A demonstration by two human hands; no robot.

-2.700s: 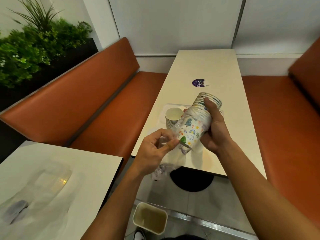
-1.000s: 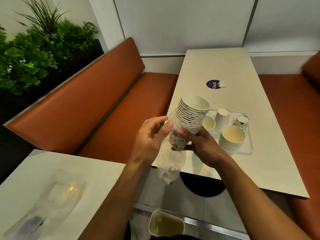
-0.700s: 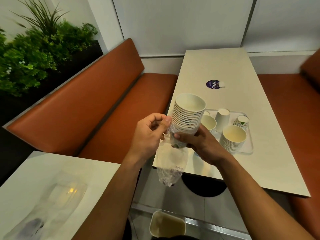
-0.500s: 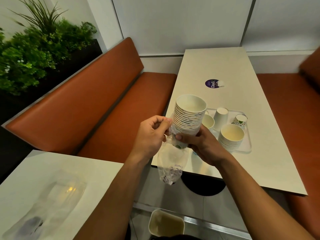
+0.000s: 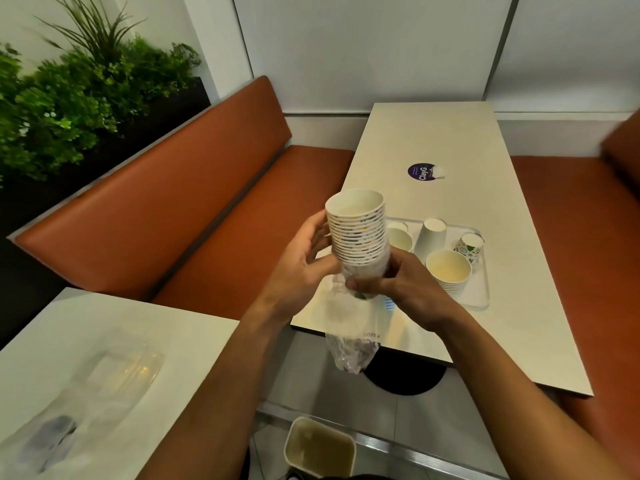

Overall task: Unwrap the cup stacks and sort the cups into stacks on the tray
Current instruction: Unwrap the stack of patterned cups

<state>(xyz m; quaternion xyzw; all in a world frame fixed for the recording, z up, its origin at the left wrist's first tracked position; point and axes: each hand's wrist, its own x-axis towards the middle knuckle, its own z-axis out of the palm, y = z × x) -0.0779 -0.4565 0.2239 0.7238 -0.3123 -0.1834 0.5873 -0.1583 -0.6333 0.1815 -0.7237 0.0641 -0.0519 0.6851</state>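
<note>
Film has slid further down than half a second ago: the plastic wrapper now hangs mostly below the paper cup stack, and nearly all the printed rims stand bare. Earlier (under three seconds back) the stack lay tilted with the film over most of it; now it is upright, mouth up. My left hand has changed too. It was pinching the film at the stack's foot, and now its fingers reach up the left side of the rims, touching them. Whether the lower fingers hold the film I cannot tell. My right hand is as it was, fingers and thumb wrapped round the stack's base with the wrapper's top gathered under them.

I hold the stack in the air over the near left corner of the tabletop, well above it.

The tray sits on the tabletop's near half, toward its right edge. It holds:
- a low stack of wide cream cups at its near right
- an upturned white cup at its far edge
- a small printed cup upright in the far right corner
- an open cream cup at the far left, partly behind my stack

A beige bin stands on the floor below my arms, mouth up. On the nearer table lies another clear wrapper, blurred.
</note>
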